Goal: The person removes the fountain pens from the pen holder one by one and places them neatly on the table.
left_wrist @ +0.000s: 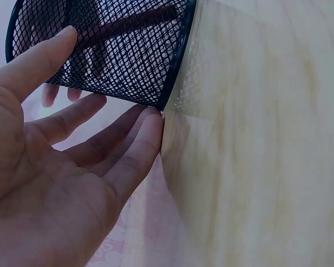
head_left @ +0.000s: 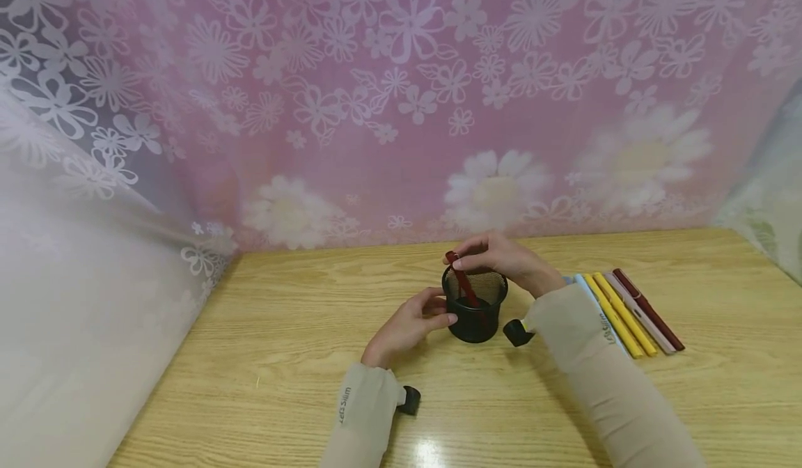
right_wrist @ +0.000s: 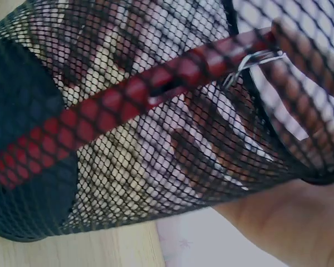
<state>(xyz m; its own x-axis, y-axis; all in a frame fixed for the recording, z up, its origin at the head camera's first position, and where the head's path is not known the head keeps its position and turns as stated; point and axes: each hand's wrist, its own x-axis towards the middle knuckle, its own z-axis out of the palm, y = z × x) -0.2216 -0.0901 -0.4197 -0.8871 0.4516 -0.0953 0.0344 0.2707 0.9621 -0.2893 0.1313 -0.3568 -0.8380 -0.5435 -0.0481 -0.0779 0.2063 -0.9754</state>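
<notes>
A black mesh pen holder (head_left: pixel 474 327) stands upright on the wooden table. My left hand (head_left: pixel 410 325) holds it from the left, thumb on the near side and fingers round the far side. In the left wrist view, fingertips touch the mesh (left_wrist: pixel 139 72) near its base. A dark red pen (head_left: pixel 466 285) with a metal clip leans inside the holder. Its top end is pinched by my right hand (head_left: pixel 501 259) above the rim. Through the mesh in the right wrist view, the red pen (right_wrist: pixel 100 123) slants with its lower end at the dark bottom.
Right of the holder lies a row of several pens: a light blue pen (head_left: pixel 601 308), yellow pens (head_left: pixel 617 318), a pale grey-mauve pen (head_left: pixel 639 315) and a dark red pen (head_left: pixel 651 311). A pink floral curtain (head_left: pixel 401 141) hangs behind the wooden table (head_left: pixel 301 315).
</notes>
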